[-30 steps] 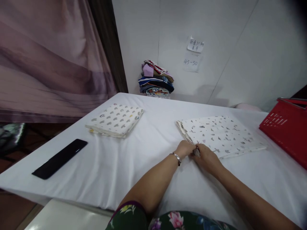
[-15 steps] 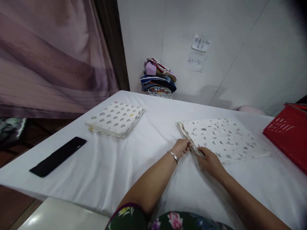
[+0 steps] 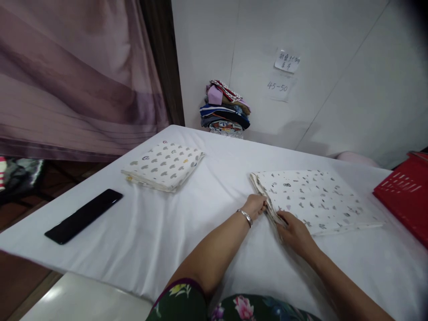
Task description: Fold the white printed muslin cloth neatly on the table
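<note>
On the right half of the table lies a folded white cloth [image 3: 314, 198] with a small leaf-like print in grey and green. My left hand [image 3: 256, 205] is closed on the layered left edge of this cloth. Close beside it, my right hand [image 3: 292, 232] grips the same edge nearer to me, fingers wrapped over the layers. The tips of both hands' fingers are partly hidden by the fabric. A second folded white cloth [image 3: 165, 166], printed with grey mouse-head shapes, lies flat on the left, away from both hands.
A white-covered table [image 3: 140, 240] stretches before me. A black flat slab [image 3: 85, 216] lies at its left edge. A red basket [image 3: 406, 191] stands at the right. Behind the far edge rises a stack of folded fabrics [image 3: 225, 111] by the wall. A curtain [image 3: 76, 80] hangs at left.
The view has shifted slightly, so the whole scene sits a little differently in the picture. Both hands keep their hold on the cloth's edge, with hardly any movement.
</note>
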`<act>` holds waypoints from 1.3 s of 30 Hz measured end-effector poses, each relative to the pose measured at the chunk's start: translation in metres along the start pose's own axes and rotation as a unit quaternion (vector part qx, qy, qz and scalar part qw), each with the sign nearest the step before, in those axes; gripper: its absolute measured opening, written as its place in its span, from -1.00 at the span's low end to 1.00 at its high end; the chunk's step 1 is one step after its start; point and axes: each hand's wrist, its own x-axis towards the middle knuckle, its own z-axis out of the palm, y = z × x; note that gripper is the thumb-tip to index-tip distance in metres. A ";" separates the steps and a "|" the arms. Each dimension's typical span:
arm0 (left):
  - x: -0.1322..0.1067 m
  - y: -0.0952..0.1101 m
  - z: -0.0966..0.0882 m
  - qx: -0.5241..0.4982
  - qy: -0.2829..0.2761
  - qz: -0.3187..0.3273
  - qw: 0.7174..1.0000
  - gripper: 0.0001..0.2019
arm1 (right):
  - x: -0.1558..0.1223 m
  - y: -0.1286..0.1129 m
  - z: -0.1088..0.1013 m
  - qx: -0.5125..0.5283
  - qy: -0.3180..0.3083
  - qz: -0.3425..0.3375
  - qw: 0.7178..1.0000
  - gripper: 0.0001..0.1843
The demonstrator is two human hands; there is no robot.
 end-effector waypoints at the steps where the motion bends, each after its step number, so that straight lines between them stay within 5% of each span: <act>1: 0.000 0.000 0.001 0.003 0.003 0.002 1.000 -0.76 | 0.001 -0.001 -0.002 0.000 -0.012 -0.004 1.000 -0.65; 5: 0.001 -0.001 0.002 0.010 0.010 0.018 1.000 -0.77 | 0.014 -0.008 -0.014 0.018 -0.053 0.027 0.998 -0.70; 9: 0.000 -0.003 0.003 0.014 0.012 0.039 0.999 -0.78 | 0.043 -0.015 -0.024 0.014 -0.015 0.043 0.999 -0.71; 15: 0.001 -0.004 0.003 0.026 0.009 0.061 0.998 -0.78 | 0.074 -0.013 -0.015 -0.030 -0.028 0.029 0.999 -0.78; 29: 0.007 -0.013 0.005 0.060 0.017 0.102 0.993 -0.82 | 0.077 0.000 -0.012 0.153 -0.090 0.100 0.979 -0.75; 35: 0.005 -0.011 0.006 0.067 0.023 0.107 0.992 -0.86 | 0.075 -0.003 -0.009 0.122 -0.050 0.094 0.987 -0.81; 39: 0.005 -0.012 0.006 0.066 0.022 0.110 0.991 -0.85 | 0.072 -0.009 -0.011 0.006 -0.004 0.054 0.999 -0.85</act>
